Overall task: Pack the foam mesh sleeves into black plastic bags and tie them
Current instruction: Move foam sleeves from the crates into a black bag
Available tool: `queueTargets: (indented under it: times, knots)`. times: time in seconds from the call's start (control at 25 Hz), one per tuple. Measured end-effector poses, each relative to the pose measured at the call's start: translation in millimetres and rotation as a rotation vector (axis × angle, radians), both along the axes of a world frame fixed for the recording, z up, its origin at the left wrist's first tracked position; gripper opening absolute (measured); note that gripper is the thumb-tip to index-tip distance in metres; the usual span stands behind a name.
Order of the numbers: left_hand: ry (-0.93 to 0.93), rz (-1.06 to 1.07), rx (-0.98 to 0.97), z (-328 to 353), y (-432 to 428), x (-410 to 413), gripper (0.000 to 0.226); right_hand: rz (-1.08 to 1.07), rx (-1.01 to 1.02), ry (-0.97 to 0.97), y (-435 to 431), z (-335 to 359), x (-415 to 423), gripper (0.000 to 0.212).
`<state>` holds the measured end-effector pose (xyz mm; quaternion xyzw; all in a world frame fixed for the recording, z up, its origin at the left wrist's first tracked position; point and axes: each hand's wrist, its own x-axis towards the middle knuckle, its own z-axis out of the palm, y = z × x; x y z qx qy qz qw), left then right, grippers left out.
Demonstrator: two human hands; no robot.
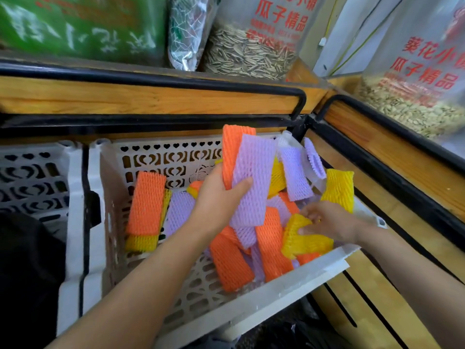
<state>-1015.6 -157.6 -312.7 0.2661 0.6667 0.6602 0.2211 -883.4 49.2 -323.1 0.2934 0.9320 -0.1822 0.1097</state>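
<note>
A white perforated crate (289, 283) holds several orange, purple and yellow foam mesh sleeves. My left hand (221, 197) grips a bunch of them, a purple sleeve (254, 177) in front and an orange sleeve (232, 147) behind, raised above the pile. My right hand (329, 220) reaches into the crate's right side and pinches a bent yellow sleeve (299, 238). More orange sleeves (147, 202) lean on the crate's left wall. Black plastic (289, 331), perhaps a bag, shows below the crate's front rim.
A second white crate (35, 177) stands to the left, with dark material (25, 273) in front of it. Wooden shelf edges with black rails (176, 81) run behind and to the right. Bags of sunflower seeds (251, 49) sit on the shelves above.
</note>
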Motion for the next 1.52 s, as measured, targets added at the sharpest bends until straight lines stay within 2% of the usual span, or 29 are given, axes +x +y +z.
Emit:
queueTargets:
  times: [0.04,0.12,0.2,0.24,0.32,0.4,0.48,0.52,0.6,0.64,0.72,0.8,0.84,0.92,1.0,1.08,1.16,1.32,1.36,1.4,1.48,1.52]
  knots:
    - [0.024,0.042,-0.057,-1.7,-0.5,-4.8,0.021,-0.022,-0.027,0.096,-3.2,7.5,-5.3,0.028]
    - [0.074,0.132,-0.185,-4.4,-1.9,-16.6,0.026,-0.145,-0.253,0.397,-13.1,27.1,-15.6,0.026]
    - [0.009,0.174,-0.202,-2.8,-6.6,-24.1,0.024,-0.244,-0.56,0.624,-32.3,43.9,-24.5,0.025]
    - [-0.052,0.157,-0.175,-1.3,-9.2,-25.7,0.023,-0.248,-0.656,0.671,-43.8,50.4,-29.1,0.026]
    - [-0.178,0.086,-0.137,4.7,-12.6,-22.6,0.027,-0.224,-0.71,0.697,-64.3,57.5,-39.1,0.025]
    - [-0.282,-0.01,-0.07,10.7,-14.7,-17.4,0.025,-0.215,-0.65,0.684,-80.7,59.7,-50.0,0.021]
    - [-0.381,-0.144,0.076,15.0,-16.3,-13.5,0.031,-0.197,-0.587,0.66,-91.1,58.3,-59.0,0.026]
    - [-0.369,-0.206,0.153,15.6,-16.0,-11.8,0.031,-0.18,-0.576,0.666,-93.2,57.8,-61.7,0.031]
    - [-0.194,-0.251,0.213,14.5,-14.0,-9.9,0.021,-0.119,-0.628,0.713,-94.2,60.4,-60.8,0.036]
    - [-0.116,-0.228,0.214,12.3,-12.3,-10.3,0.023,-0.089,-0.687,0.743,-91.7,61.8,-57.6,0.038]
    - [-0.082,-0.115,0.202,10.3,-10.6,-16.7,0.026,-0.117,-0.718,0.785,-78.9,53.8,-52.1,0.046]
    - [-0.079,-0.025,0.199,6.3,-9.9,-24.3,0.036,-0.16,-0.474,0.684,-57.2,28.7,-48.7,0.052]
    - [-0.08,0.004,0.193,4.7,-9.9,-27.2,0.046,-0.118,-0.301,0.525,-48.1,12.7,-46.8,0.059]
    - [-0.074,0.044,0.178,3.2,-9.4,-29.9,0.055,0.038,-0.084,0.144,-34.5,-19.1,-41.9,0.074]
    - [-0.063,0.052,0.186,2.6,-9.0,-32.5,0.056,0.132,0.034,-0.027,-30.4,-36.8,-40.1,0.076]
    - [-0.067,0.049,0.192,2.3,-9.3,-34.5,0.055,0.161,0.062,0.02,-28.9,-36.8,-42.4,0.053]
    - [-0.057,0.051,0.172,2.6,-8.7,-34.0,0.055,0.111,0.002,0.157,-28.8,-26.3,-47.2,0.03]
    - [-0.058,0.067,0.159,2.9,-9.2,-32.6,0.054,-0.219,-0.275,0.559,-19.7,-10.1,-47.4,0.026]
    - [-0.065,0.069,0.155,2.5,-9.8,-33.2,0.054,-0.289,-0.297,0.546,-16.9,-9.7,-46.0,0.03]
    - [-0.068,0.066,0.147,2.1,-10.4,-32.9,0.054,-0.332,-0.274,0.421,-13.6,-11.8,-43.3,0.038]
    - [-0.065,0.054,0.119,1.5,-10.6,-32.1,0.055,-0.265,0.009,0.06,-8.9,-21.9,-36.3,0.065]
    - [-0.064,0.048,0.106,1.1,-9.9,-31.9,0.056,-0.177,0.178,0.037,-9.4,-23.5,-35.2,0.076]
